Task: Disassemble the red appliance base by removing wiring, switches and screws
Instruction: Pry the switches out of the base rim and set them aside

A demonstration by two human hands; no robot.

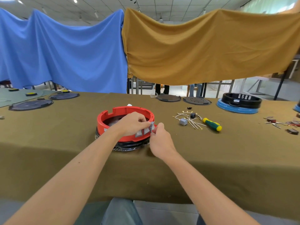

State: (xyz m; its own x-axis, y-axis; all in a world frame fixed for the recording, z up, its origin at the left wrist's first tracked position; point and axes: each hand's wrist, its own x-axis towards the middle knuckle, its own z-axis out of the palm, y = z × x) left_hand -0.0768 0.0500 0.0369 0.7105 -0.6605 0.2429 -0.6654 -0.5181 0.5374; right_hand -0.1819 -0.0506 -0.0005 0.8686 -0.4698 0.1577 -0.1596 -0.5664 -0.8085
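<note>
The red appliance base (pixel 107 120), a round ring on a black bottom part, stands in the middle of the olive-covered table (pixel 65 151). Grey switches (pixel 146 131) sit in its front wall. One grey switch (pixel 152 126) sticks out at the right end, tilted. My left hand (pixel 132 123) reaches over the rim from inside and pinches that switch. My right hand (pixel 159 140) grips the same switch from outside, at the base's right front. Removed white wires (pixel 190 120) and a loose grey switch (pixel 183 121) lie to the right.
A yellow-green screwdriver (pixel 212 124) lies beside the wires. Black round lids (pixel 31 104) (pixel 168 97) sit at the back left and back middle. A black ring on a blue base (pixel 238 103) stands back right. Small dark parts (pixel 282 125) lie at far right. Blue and ochre cloths hang behind.
</note>
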